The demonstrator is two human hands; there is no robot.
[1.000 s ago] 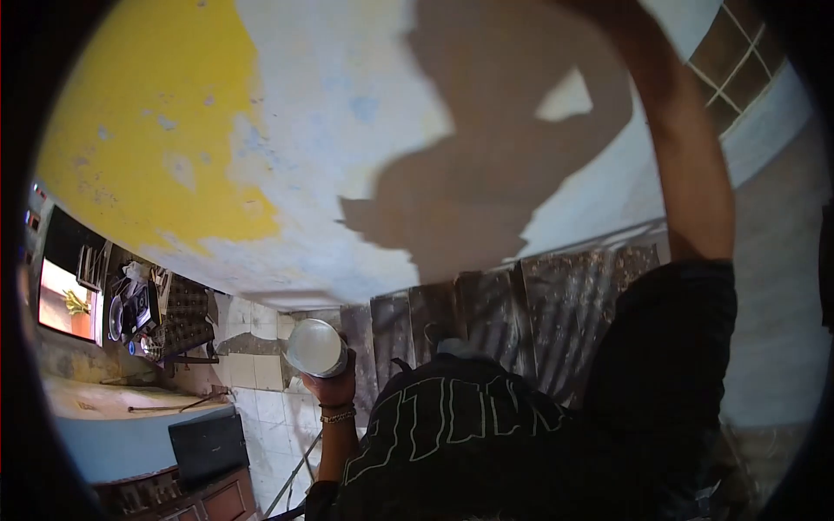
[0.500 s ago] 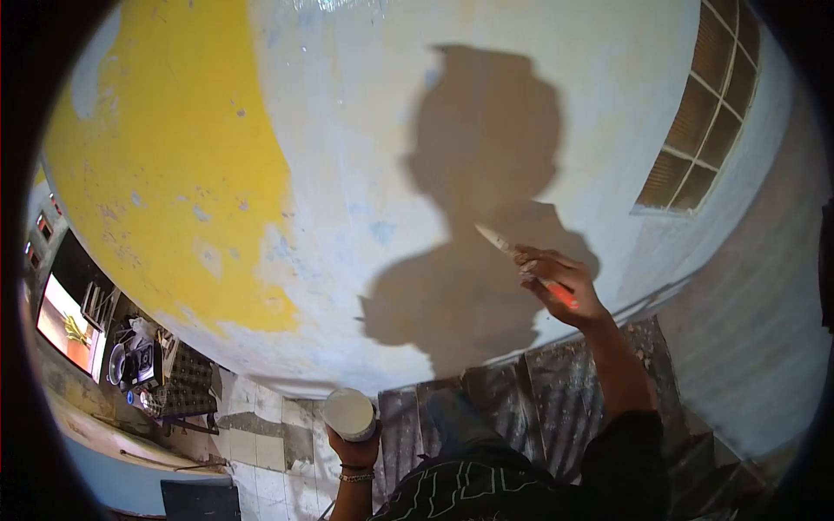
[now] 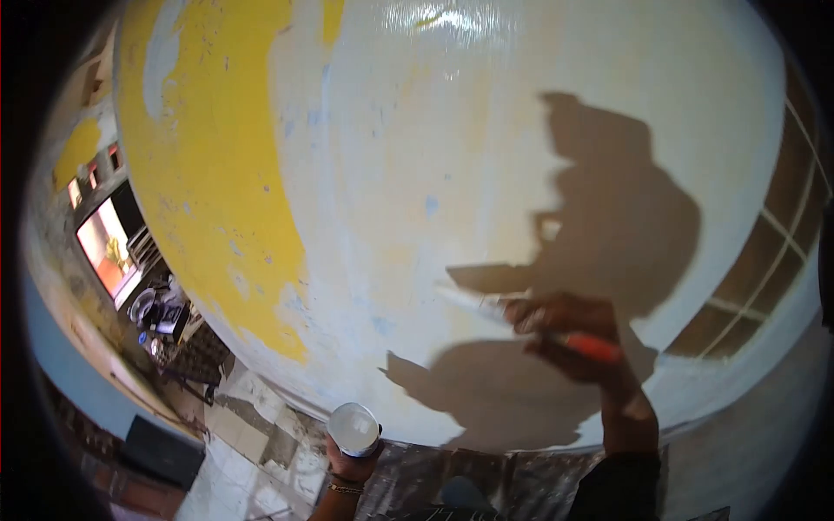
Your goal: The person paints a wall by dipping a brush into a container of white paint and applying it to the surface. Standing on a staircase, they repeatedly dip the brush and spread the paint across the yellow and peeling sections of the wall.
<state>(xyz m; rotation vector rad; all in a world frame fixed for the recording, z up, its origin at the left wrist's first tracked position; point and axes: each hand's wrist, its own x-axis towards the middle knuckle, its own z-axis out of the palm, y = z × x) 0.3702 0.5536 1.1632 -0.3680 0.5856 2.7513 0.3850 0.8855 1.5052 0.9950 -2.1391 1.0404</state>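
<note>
My left hand, low in view, is closed round a round tub holding whitish paint. To the right, my right hand grips a paintbrush with a red handle, its pale, paint-covered end pointing left. That end lies close in front of the wall, which is mostly white with a large yellow patch at the left. Motion blurs the right hand and the brush a little. My shadow falls on the wall around the brush.
A window with a pale grid is at the right. Below the wall lies dark sheeting over a tiled floor. At the left stands a table with a patterned cloth and a stove, near a bright opening.
The view has turned and tilted, so the window sits further right and the shadow shows in profile. The brush has swung to point more nearly level left. Both hands keep their holds.
</note>
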